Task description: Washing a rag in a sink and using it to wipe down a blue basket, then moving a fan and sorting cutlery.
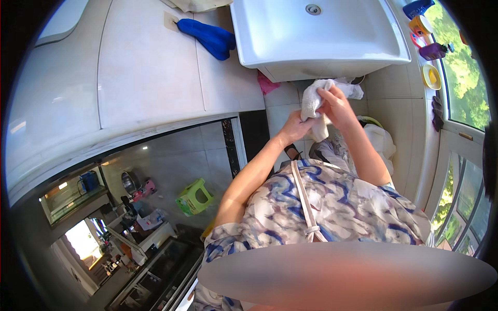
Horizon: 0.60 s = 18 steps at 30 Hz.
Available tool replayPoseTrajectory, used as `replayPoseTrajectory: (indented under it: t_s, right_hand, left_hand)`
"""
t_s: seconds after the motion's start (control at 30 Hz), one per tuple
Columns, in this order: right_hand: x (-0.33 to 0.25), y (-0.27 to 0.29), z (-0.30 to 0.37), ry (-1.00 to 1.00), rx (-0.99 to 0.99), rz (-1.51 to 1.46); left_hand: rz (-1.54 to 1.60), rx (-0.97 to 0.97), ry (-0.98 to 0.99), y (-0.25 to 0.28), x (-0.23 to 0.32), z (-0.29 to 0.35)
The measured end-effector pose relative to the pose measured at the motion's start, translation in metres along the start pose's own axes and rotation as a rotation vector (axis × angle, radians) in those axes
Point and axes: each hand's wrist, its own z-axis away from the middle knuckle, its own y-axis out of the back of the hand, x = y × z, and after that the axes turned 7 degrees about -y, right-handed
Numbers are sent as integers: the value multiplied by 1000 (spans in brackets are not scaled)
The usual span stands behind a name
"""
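A bunched white cloth (314,100) hangs between my two hands, just in front of the sink. Its lower left part is pinched in my left hand (295,127), fingers closed. My right hand (337,108) grips the cloth from the right side, higher up, thumb and fingers pressed on it. A loose end droops below my hands toward my lap. Whether it is a small towel or a garment, I cannot tell. Beyond it stands the white rectangular sink (270,66), with a round metal drain (313,9) in its basin.
Blue cloth (207,39) hangs on the tiled wall left of the sink. Bottles and tubs, among them a purple bottle (433,51) and a yellow dish (431,77), line the windowsill at right. A doorway opens at left, with a green plastic stool (195,197) beyond.
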Motion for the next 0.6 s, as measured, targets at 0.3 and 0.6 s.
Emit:
replayPoseTrajectory:
  t_s: [0.3,0.6]
  right_hand:
    - [-10,99,8,101,197,975]
    - [-11,34,37,17,-91,495]
  left_hand:
    - [-45,-20,-354,-13,106,4]
    - [461,-109,-267,-24,187,26]
